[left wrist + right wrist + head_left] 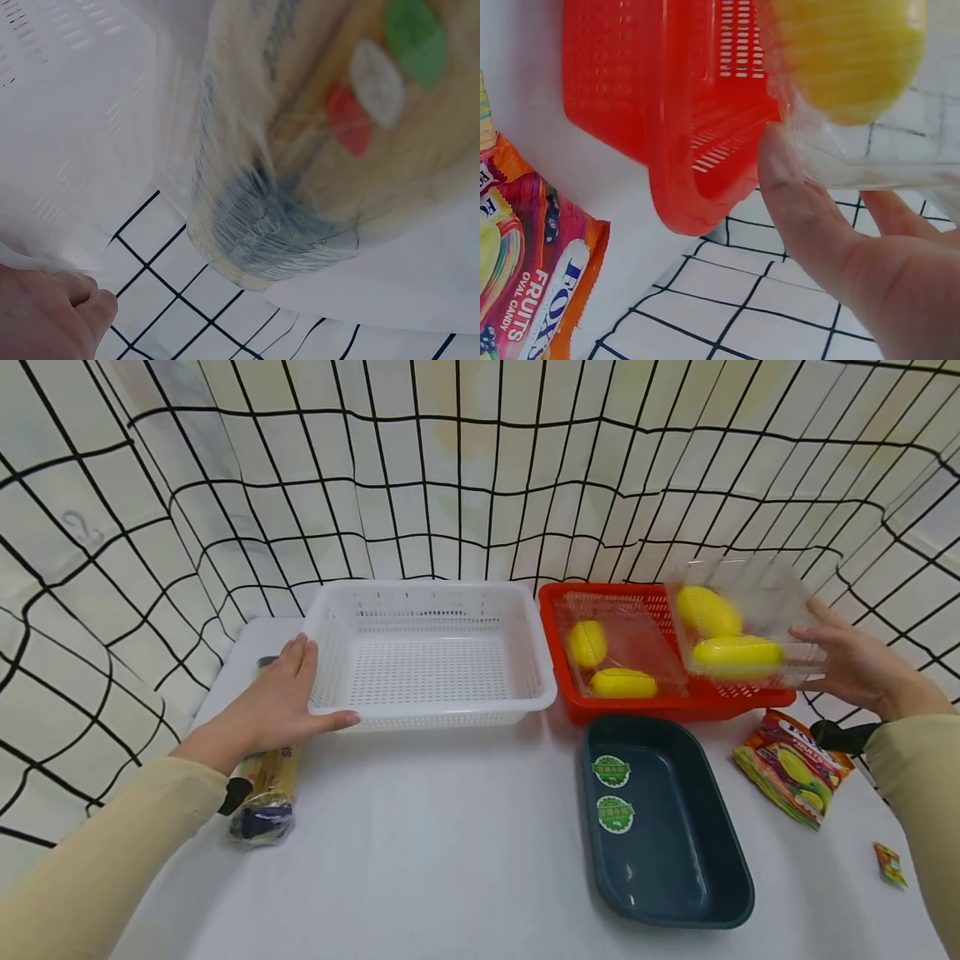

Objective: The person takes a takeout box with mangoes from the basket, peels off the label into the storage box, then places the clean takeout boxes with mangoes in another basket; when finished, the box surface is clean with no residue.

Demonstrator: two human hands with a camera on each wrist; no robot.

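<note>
My left hand (281, 697) rests at the left rim of a white perforated basket (431, 718), its fingers straight and its thumb along the front corner. A long clear-wrapped pack (272, 789) of pale sticks lies under that arm, dark at its end; the left wrist view shows its wrapper (300, 172) close up. My right hand (862, 660) grips a clear plastic box (757, 593) by its right side, tilted above the right part of a red basket (555, 647). Inside the box are a rounded yellow piece (707, 612) and a longer one (737, 653).
A second clear box (645, 635) with two yellow pieces sits in the red basket. In front stands a dark teal tray (675, 827) with green stickers. A candy bag (795, 768) and a small wrapped candy (890, 864) lie at right. Black netting (457, 489) surrounds the table.
</note>
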